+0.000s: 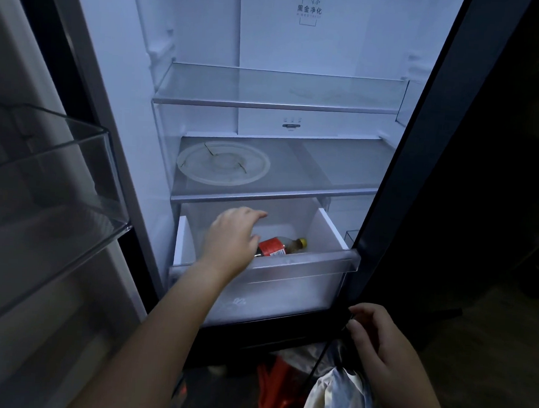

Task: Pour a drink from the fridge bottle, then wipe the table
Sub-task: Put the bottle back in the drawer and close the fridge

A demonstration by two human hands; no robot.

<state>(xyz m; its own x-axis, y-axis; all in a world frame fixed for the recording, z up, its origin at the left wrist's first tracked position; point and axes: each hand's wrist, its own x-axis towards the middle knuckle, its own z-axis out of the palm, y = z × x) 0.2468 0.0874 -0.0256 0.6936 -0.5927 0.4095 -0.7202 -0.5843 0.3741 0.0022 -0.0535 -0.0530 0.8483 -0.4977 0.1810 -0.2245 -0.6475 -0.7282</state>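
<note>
My left hand point(231, 239) hangs half open in the drawer point(326, 226), thumb out, fingers dipping onto the near end of the bottle point(280, 247), with no grip closed yet. The bottle lies on its side, cap pointing away. My right hand point(378, 339) curls on the door point(421, 181) edge, probably to keep it open.

Bottle point(283, 248) is showing clear glossy plastic, red label, yellow cap. Drawer point(327, 228) is looking matt white plastic, front frosted translucent. Shelves point(343, 167) are showing smooth glass, silvery trim. Left door bin point(75, 166) is gleaming clear plastic. Right door point(454, 152) is looking dark, glossy.
</note>
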